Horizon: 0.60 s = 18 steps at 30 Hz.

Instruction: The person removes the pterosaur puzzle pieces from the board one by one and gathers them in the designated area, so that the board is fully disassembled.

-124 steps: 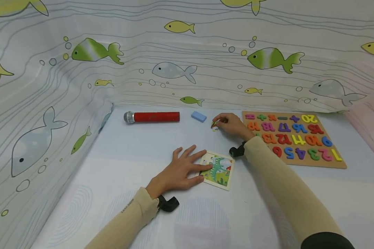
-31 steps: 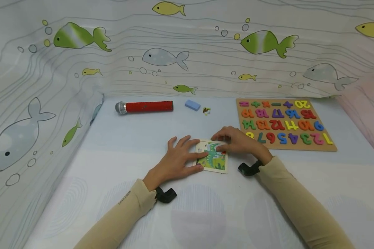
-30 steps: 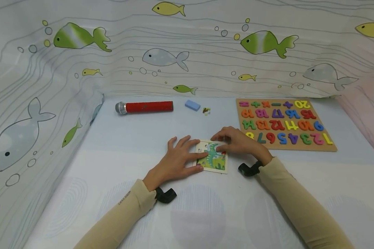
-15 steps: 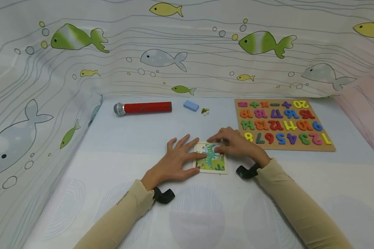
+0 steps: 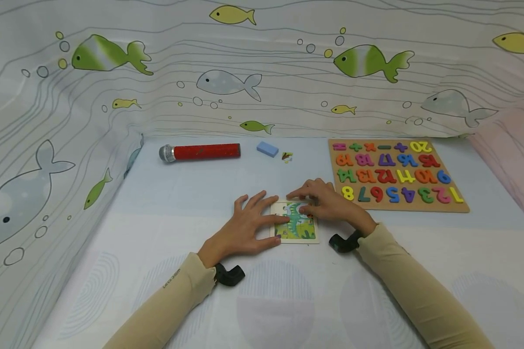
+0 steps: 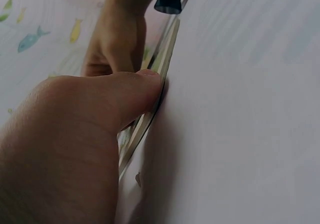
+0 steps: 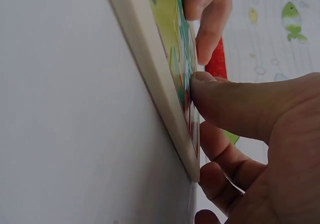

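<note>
A small dinosaur jigsaw puzzle (image 5: 300, 233) in a pale wooden frame lies flat on the table between both hands. My left hand (image 5: 240, 230) rests spread over its left side, one finger reaching onto the picture and the thumb at the near left corner. In the left wrist view the thumb (image 6: 135, 91) lies against the frame's edge. My right hand (image 5: 332, 203) holds the far right part: its thumb (image 7: 225, 99) presses the picture while the other fingers bend at the frame's far edge. A pale patch shows at the picture's far left. The right hand hides the far right corner.
Loose puzzle pieces (image 5: 287, 156) lie behind the puzzle, beside a blue block (image 5: 268, 149). A red microphone (image 5: 207, 151) lies at the back left. To the right is a wooden number board (image 5: 399, 175). A fish-printed sheet (image 5: 288, 72) hangs behind.
Around four seconds ago my right hand was pinching at the loose pieces; it has come back to the puzzle. Lately its fingers slid slightly left along the far edge. The left hand stays on the puzzle.
</note>
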{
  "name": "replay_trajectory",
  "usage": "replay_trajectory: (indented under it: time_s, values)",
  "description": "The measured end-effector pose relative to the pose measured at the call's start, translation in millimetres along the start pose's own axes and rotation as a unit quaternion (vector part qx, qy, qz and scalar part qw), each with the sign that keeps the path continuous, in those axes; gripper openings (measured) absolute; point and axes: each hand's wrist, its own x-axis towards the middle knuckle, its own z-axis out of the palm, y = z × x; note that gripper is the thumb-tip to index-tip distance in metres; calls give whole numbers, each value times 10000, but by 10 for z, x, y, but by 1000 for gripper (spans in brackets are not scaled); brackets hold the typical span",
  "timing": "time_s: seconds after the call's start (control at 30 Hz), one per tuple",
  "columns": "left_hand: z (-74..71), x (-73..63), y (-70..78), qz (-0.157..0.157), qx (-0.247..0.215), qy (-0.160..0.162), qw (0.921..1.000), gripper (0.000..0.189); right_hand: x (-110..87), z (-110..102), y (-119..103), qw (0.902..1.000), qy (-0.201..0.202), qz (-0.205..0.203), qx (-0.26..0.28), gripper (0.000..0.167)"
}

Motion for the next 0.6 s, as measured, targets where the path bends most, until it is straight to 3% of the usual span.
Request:
replay_trajectory:
  time_s: [0.6]
  values:
    - [-1, -7, 6, 22, -23, -57, 10000, 49, 16, 64, -102, 9992, -201, -153, -302, 40]
